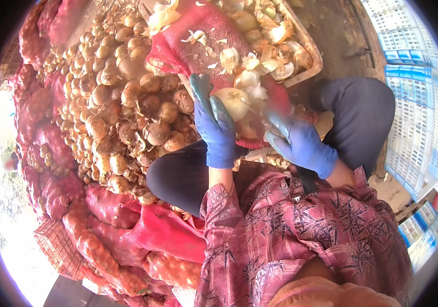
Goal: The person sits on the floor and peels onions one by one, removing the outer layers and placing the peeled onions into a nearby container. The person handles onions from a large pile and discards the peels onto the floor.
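Note:
My left hand, in a blue knit glove with a grey-green coated palm, has its thumb spread from its straight fingers. Right beside that thumb is a pale peeled onion; whether they touch is unclear. My right hand, gloved alike, is over my lap with its fingers toward the onion. Its fingertips are blurred, so anything between them cannot be made out. Under the onion a red mesh sack is spread, strewn with papery skins and another pale onion.
A heap of unpeeled onions lies left of my knees. Filled red net sacks ring it. A shallow crate with onions and skins is ahead. White and blue plastic crates stand at the right.

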The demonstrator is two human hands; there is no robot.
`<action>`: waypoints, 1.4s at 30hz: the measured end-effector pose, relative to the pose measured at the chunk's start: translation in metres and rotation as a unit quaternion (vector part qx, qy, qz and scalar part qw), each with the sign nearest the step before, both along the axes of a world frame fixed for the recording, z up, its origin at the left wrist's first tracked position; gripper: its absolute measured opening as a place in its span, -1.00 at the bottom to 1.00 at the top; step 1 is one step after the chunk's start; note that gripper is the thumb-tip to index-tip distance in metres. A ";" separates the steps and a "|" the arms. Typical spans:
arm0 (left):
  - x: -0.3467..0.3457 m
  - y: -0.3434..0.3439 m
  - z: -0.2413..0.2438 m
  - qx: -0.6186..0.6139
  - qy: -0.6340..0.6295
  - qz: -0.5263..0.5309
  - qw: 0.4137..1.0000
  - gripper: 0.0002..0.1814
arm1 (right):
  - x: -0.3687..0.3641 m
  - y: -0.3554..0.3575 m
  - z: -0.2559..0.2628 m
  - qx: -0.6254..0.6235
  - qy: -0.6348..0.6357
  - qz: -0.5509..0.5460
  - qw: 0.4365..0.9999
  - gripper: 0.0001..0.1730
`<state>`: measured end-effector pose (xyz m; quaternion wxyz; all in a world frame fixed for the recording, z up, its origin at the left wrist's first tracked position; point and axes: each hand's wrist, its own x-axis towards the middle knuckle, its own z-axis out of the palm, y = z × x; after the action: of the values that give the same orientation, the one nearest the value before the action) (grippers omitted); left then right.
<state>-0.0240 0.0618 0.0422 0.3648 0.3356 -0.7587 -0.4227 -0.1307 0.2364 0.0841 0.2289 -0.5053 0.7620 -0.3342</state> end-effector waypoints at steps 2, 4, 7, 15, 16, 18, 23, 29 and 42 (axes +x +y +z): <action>-0.002 -0.003 -0.001 -0.034 -0.030 -0.011 0.999 -0.36 | -0.003 -0.002 0.000 0.029 0.060 0.038 0.997 -0.35; -0.006 -0.005 0.001 -0.069 -0.049 -0.035 0.996 -0.39 | -0.005 -0.006 -0.002 0.051 0.088 0.044 0.994 -0.36; -0.008 -0.005 0.004 -0.066 -0.061 -0.058 0.994 -0.38 | -0.008 -0.013 -0.006 0.047 0.143 0.051 0.987 -0.38; -0.019 -0.011 -0.006 -0.145 -0.117 -0.070 0.980 -0.40 | -0.025 -0.034 -0.042 0.140 0.217 0.028 0.966 -0.41; -0.021 -0.012 -0.002 -0.132 -0.110 -0.067 0.983 -0.40 | -0.024 -0.029 -0.050 0.116 0.203 0.013 0.972 -0.41; -0.022 -0.015 -0.001 -0.060 -0.063 -0.038 0.995 -0.38 | -0.024 -0.019 -0.063 0.087 0.177 -0.013 0.980 -0.41; -0.002 -0.030 -0.032 0.205 0.122 0.013 0.971 -0.42 | -0.021 -0.006 -0.062 0.032 0.031 -0.077 0.996 -0.40; 0.001 -0.029 -0.034 0.161 0.083 0.023 0.983 -0.31 | -0.012 -0.011 -0.022 0.019 -0.153 -0.093 0.984 -0.38; -0.011 -0.012 -0.008 0.028 -0.023 -0.001 0.999 -0.41 | 0.003 -0.011 -0.045 0.047 -0.189 -0.089 0.977 -0.59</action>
<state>-0.0355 0.0497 0.0339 0.3377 0.3544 -0.7551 -0.4360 -0.1273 0.2259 0.0396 0.3616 -0.3515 0.7618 -0.4066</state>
